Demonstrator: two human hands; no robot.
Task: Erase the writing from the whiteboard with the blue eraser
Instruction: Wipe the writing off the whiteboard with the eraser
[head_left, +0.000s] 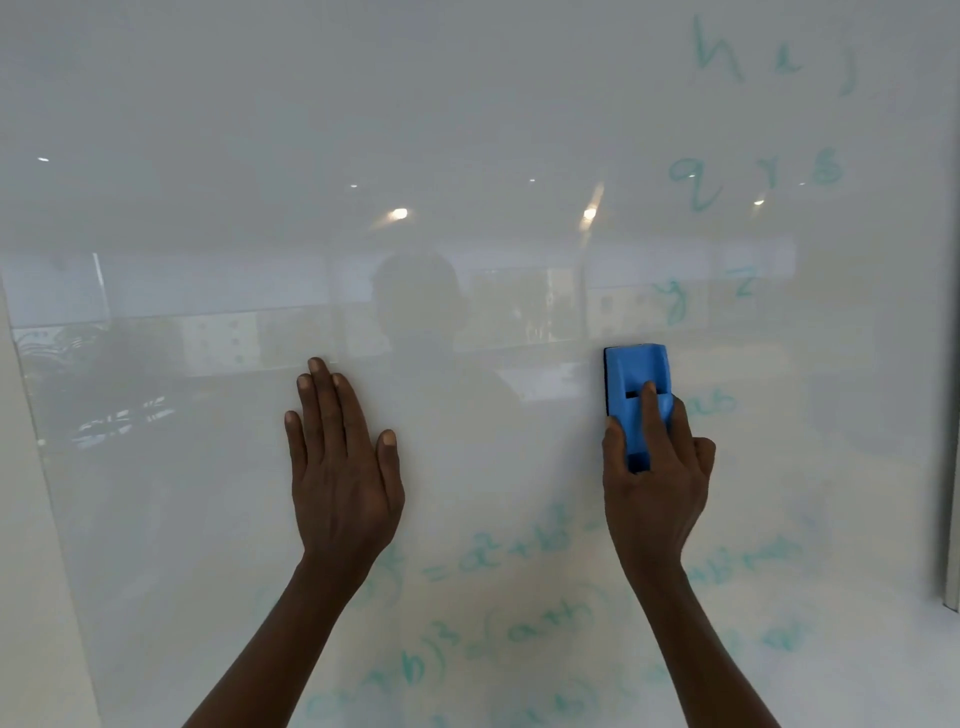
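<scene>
Right grip: your right hand (655, 483) is clenched around the blue eraser (637, 387), thumb on its left edge, index finger laid along the top ridge, the other fingers wrapped down its right side.
Eraser: it stands upright with its long side vertical, its dark felt face pressed flat against the whiteboard (208, 519). It sits right of centre, about mid-height in the view.
Left grip: your left hand (340, 462) is released and holds nothing. The palm lies flat on the board, fingers straight and pointing up, thumb spread to the right.
Hands apart: the two hands are well apart, with bare board between them.
Upper writing: pale green letters (769, 57) remain at the top right, with a second row beneath them and fainter ones just above the eraser.
Right of eraser: a faint green scrawl sits just beside the eraser's right edge, level with your index finger.
Lower writing: green formulas (498, 551) run below both hands and across your forearms' level, smeared and hard to read.
Cleared area: the left and centre of the board carry no visible ink, only soft reflections of ceiling lights (399, 213).
Edges: a pale wall strip (31, 571) borders the board on the left, and a frame edge (950, 467) shows at the far right.
</scene>
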